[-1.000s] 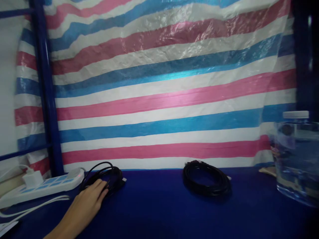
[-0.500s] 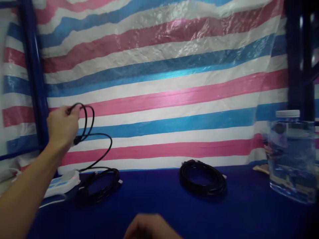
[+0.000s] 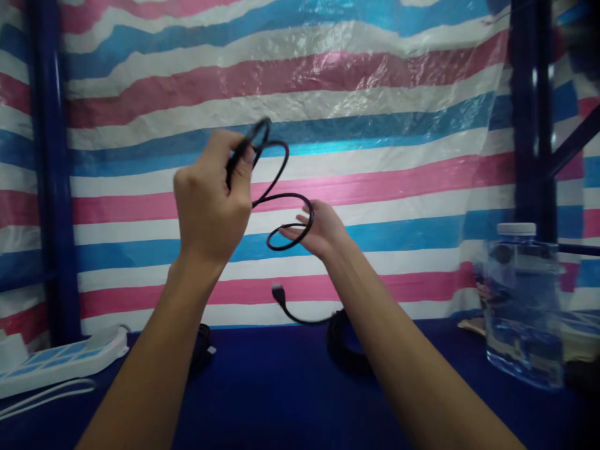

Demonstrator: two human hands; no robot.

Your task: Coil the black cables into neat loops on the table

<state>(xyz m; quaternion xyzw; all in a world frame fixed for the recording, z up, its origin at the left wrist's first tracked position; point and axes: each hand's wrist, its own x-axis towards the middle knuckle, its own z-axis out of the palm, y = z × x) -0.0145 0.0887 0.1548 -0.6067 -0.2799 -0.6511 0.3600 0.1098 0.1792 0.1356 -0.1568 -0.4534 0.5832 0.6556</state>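
My left hand, raised in front of the striped sheet, is closed around a thin black cable that hangs in loose loops from its fingers. Just right of it, my right hand has its fingers stretched out, with a loop of this cable crossing in front of them. Below the hands, a dark cable plug sticks out on a short curve of cable leading behind my right forearm. I cannot tell which cable it belongs to. A black coiled cable on the table is partly hidden by that forearm.
Another black coil lies beside my left forearm. A white power strip with white cords sits at the left. At the right stands a clear water bottle. Blue posts frame the striped sheet behind the blue tabletop.
My left hand has moved right and up from above the power strip, carrying the cable. My right hand has risen from the bottom edge to beside the cable loops. The dark plug has come into view.
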